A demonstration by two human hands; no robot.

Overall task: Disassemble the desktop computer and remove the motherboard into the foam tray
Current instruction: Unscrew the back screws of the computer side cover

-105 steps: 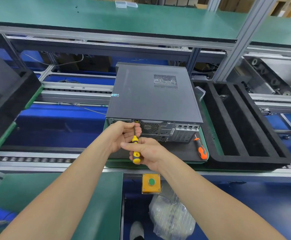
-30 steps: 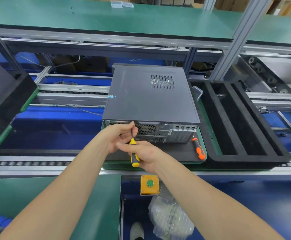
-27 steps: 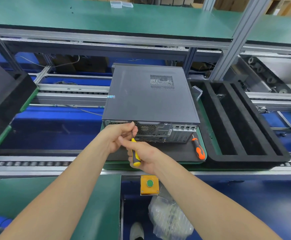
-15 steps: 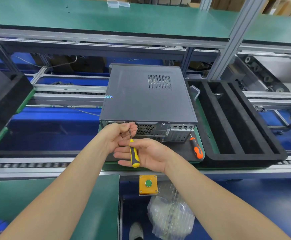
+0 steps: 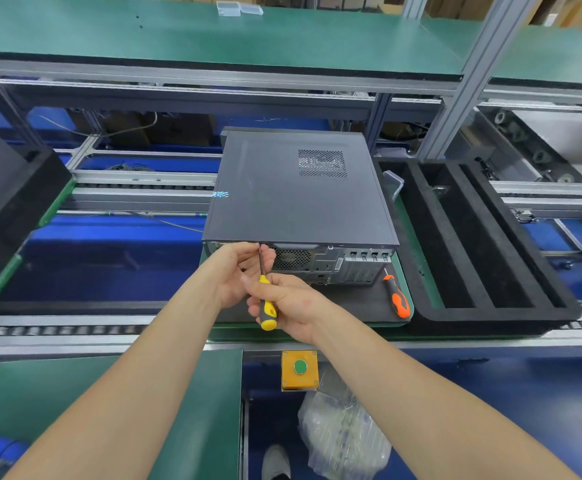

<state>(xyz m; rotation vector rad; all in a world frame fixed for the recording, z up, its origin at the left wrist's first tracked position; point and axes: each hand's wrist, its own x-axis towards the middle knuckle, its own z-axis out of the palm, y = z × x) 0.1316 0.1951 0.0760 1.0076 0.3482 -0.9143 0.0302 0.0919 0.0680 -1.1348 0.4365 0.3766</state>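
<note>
Both hands clamp a yellow screwdriver (image 5: 267,306) at the rear of the desktop computer (image 5: 300,192).
The right hand (image 5: 291,303) grips the handle and the left hand (image 5: 232,271) pinches the shaft, whose tip meets the rear panel's top edge. The computer lies lid-up on a green pallet (image 5: 334,331); its small shiny sticker (image 5: 221,194) is unreadable. An orange screwdriver (image 5: 398,299) lies at the pallet's near right corner, with the black foam tray (image 5: 490,315) just beside the right edge.

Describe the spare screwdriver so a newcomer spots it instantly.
Find the dark desktop computer lying flat mid-bench. By its near right corner, between it and the black foam tray, lies the spare screwdriver. Its handle is orange and untouched; the yellow-handled screwdriver is gripped in the right hand.
</note>
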